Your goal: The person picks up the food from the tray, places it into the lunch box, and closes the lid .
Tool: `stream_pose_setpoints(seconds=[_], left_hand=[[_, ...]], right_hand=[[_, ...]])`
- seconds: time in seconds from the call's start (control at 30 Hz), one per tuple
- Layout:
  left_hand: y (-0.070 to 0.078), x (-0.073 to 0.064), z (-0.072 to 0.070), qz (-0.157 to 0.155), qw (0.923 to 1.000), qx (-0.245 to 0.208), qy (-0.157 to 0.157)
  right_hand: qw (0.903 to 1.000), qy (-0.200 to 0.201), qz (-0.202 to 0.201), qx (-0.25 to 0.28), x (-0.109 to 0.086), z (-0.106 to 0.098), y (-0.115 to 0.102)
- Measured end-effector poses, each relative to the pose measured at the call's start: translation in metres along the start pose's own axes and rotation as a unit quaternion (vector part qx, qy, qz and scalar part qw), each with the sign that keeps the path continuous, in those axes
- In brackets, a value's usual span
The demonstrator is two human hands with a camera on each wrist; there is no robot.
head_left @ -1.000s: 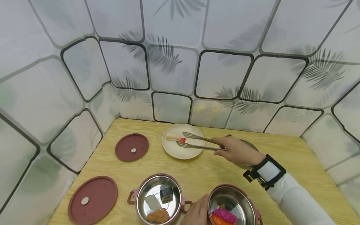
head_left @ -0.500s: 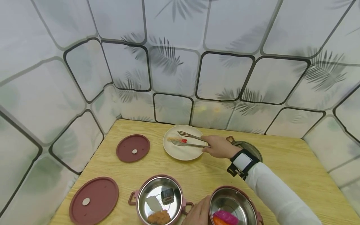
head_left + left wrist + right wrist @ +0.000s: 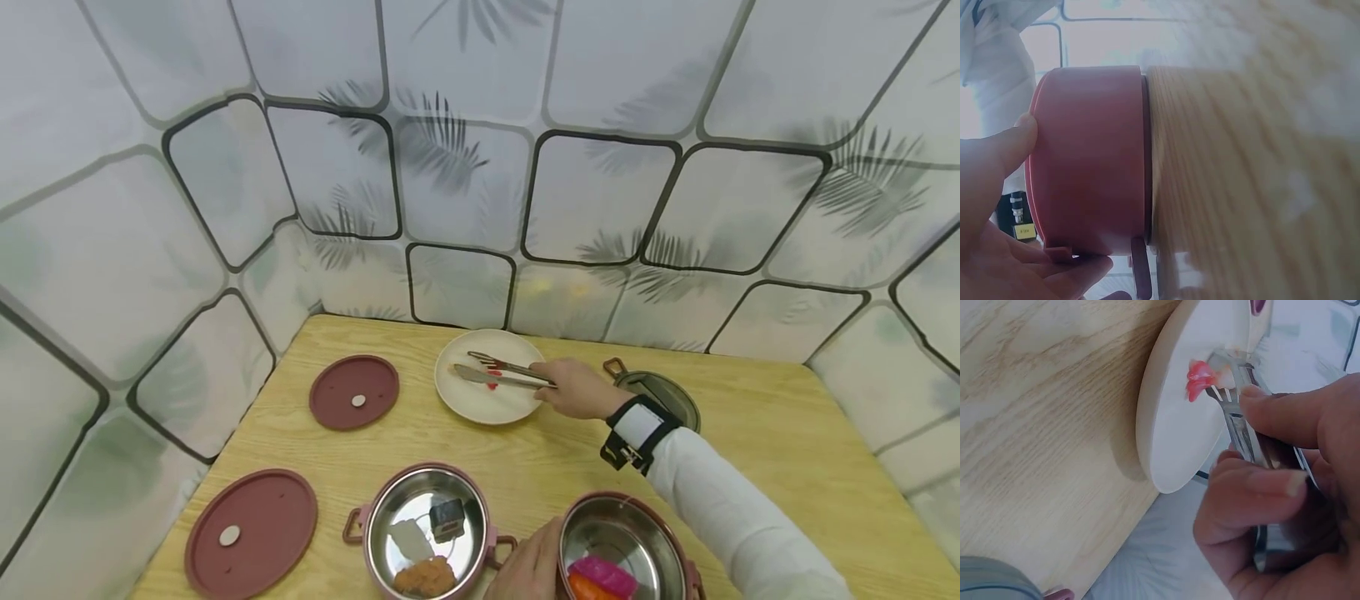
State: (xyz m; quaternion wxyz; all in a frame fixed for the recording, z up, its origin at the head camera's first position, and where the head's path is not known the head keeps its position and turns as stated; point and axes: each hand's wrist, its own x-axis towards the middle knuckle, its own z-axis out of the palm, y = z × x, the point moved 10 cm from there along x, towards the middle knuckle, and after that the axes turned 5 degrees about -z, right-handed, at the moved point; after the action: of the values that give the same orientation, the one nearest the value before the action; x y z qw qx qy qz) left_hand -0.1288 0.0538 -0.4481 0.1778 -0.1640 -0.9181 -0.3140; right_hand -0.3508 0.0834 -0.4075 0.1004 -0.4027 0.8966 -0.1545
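My right hand (image 3: 577, 389) grips metal tongs (image 3: 513, 381) over a cream plate (image 3: 487, 412) at the back of the table. Between and beneath the slotted tips lies a shrimp-like piece with a red tail (image 3: 1199, 378); its pale body is mostly covered by the tongs in the head view. The two tong arms stand close together around it. At the front, my left hand (image 3: 525, 568) holds the side of the right pink pot (image 3: 1088, 156), thumb at the rim and fingers beside its handle. Inside that pot lie a magenta piece (image 3: 602, 575) and an orange piece (image 3: 585, 590).
Left of my left hand stands another pink pot (image 3: 427, 467) holding a black block (image 3: 447, 521), a pale piece (image 3: 410, 540) and a brown fried-looking piece (image 3: 425, 577). Two maroon lids (image 3: 356, 375) lie at the left. A round greenish-grey piece (image 3: 663, 398) with a loop handle sits behind my right wrist.
My right hand has moved left with the tongs, farther over the plate, and the tong arms have come closer together around the shrimp-like piece. My left hand stays at the pot.
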Motion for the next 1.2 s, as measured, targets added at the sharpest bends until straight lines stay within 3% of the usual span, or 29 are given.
stream_pose_setpoints(seconds=[0.47, 0.6, 0.8, 0.9, 1.2], left_hand=[[-0.002, 0.003, 0.002, -0.018, 0.9989, -0.018, -0.040], [-0.001, 0.003, 0.002, -0.011, 0.9992, -0.014, -0.036], [-0.003, 0.001, 0.006, -0.019, 0.9975, -0.027, -0.063], [-0.002, 0.002, 0.006, -0.017, 0.9976, -0.026, -0.061], [-0.002, 0.001, 0.005, -0.009, 0.9989, -0.014, -0.044]], right_hand=[[0.9962, 0.047, 0.036, 0.063, -0.046, -0.037, 0.016], [0.9960, 0.070, 0.027, 0.048, -0.062, -0.051, 0.018], [0.9941, 0.107, -0.004, 0.015, -0.087, -0.074, 0.009], [0.9928, 0.118, -0.022, 0.001, -0.100, -0.084, 0.002], [0.9941, 0.105, -0.026, -0.004, -0.147, -0.102, -0.015]])
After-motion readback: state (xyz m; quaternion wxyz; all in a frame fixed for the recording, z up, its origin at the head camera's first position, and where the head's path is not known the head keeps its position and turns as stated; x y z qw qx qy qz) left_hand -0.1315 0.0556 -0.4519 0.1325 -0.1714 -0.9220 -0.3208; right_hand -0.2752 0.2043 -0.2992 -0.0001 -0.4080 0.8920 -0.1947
